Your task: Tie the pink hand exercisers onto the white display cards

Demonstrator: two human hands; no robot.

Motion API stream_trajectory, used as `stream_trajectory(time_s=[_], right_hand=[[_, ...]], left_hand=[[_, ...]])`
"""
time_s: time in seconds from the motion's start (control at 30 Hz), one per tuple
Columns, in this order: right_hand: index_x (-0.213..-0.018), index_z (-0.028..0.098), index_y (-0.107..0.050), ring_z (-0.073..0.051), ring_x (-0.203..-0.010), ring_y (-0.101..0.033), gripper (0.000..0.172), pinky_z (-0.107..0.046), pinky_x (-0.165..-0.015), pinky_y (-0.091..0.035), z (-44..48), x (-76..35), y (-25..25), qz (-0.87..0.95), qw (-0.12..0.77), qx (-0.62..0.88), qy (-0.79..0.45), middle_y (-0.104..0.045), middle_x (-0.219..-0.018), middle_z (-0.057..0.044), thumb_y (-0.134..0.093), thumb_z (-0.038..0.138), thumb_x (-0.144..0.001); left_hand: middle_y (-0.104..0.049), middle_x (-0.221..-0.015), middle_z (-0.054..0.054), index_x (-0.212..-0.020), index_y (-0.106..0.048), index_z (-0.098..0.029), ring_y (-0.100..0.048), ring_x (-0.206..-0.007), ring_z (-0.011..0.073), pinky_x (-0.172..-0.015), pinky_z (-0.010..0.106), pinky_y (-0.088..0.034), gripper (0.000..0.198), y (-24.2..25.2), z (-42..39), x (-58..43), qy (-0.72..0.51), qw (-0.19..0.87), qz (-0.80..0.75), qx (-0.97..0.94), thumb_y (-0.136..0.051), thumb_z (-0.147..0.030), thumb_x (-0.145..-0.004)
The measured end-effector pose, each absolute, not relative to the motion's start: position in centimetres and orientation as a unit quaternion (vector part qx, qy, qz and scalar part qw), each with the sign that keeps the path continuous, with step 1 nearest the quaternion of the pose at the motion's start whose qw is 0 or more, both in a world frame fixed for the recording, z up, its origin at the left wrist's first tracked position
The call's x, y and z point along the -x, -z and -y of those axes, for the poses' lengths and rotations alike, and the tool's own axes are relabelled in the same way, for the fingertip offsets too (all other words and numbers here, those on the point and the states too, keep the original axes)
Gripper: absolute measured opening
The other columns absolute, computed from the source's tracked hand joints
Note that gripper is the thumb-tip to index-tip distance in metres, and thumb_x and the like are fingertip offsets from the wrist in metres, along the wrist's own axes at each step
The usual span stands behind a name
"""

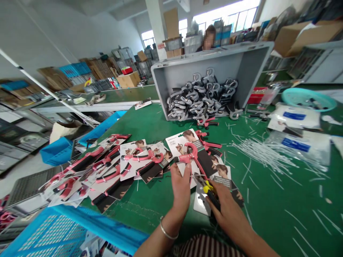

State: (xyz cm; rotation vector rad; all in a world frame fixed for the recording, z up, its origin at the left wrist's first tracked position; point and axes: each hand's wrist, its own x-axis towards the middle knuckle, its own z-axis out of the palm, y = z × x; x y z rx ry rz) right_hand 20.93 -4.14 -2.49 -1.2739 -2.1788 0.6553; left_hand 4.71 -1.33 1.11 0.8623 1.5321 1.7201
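My left hand point(181, 185) is closed on a pink hand grip exerciser point(193, 152), which lies against its printed backing card point(174, 142). In my right hand point(229, 207) are cutting pliers point(207, 188) with yellow and black handles; their jaws are close to the exerciser's lower handle. A white card point(200, 201) lies partly under the pliers. Left of my hands, more pink exercisers on cards point(146, 157) lie in an overlapping heap. Behind the held card are loose pink exercisers point(210, 144). White cable ties point(264, 153) are spread to the right.
A grey crate point(158, 89) tipped on its side holds many grey and black exercisers point(198, 98). On the right are plastic bags point(297, 142) and a turquoise basin point(308, 96). A blue basket point(53, 232) stands at lower left. A person point(209, 37) is behind the crate.
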Motion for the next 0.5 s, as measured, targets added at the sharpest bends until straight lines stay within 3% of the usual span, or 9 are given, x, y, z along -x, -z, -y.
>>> stream_trajectory(time_s=[0.27, 0.43, 0.5], right_hand=[[-0.116, 0.021, -0.058, -0.029, -0.104, -0.065, 0.031, -0.043, -0.089, -0.053, 4.1, -21.0, 2.8, 0.754, 0.257, 0.474, -0.374, -0.068, -0.114, -0.011, -0.047, 0.039, -0.094], [-0.093, 0.023, -0.068, -0.026, -0.069, -0.068, 0.043, -0.035, -0.062, -0.056, 5.1, -20.6, 1.8, 0.677, 0.206, 0.451, -0.544, -0.070, -0.074, -0.004, -0.043, 0.058, -0.091], [-0.093, 0.025, -0.069, -0.026, -0.064, -0.067, 0.045, -0.036, -0.059, -0.057, 5.6, -21.3, 1.7, 0.672, 0.195, 0.441, -0.561, -0.070, -0.068, -0.004, -0.045, 0.062, -0.087]], left_hand=[[-0.062, -0.124, 0.010, -0.111, -0.050, -0.020, -0.058, -0.116, 0.0209, -0.103, 0.035, -0.041, 0.032, 0.1, 1.3, -4.2, -0.646, 0.367, -0.587, -0.321, -0.061, -0.038, -0.088], [-0.066, -0.118, 0.011, -0.110, -0.054, -0.018, -0.061, -0.112, 0.0225, -0.098, 0.036, -0.045, 0.033, -0.1, 0.2, -3.9, -0.651, 0.393, -0.565, -0.319, -0.064, -0.036, -0.085], [-0.066, -0.119, 0.011, -0.113, -0.055, -0.018, -0.061, -0.113, 0.0229, -0.100, 0.036, -0.044, 0.035, -0.5, -0.9, -2.6, -0.662, 0.348, -0.574, -0.334, -0.065, -0.035, -0.084]])
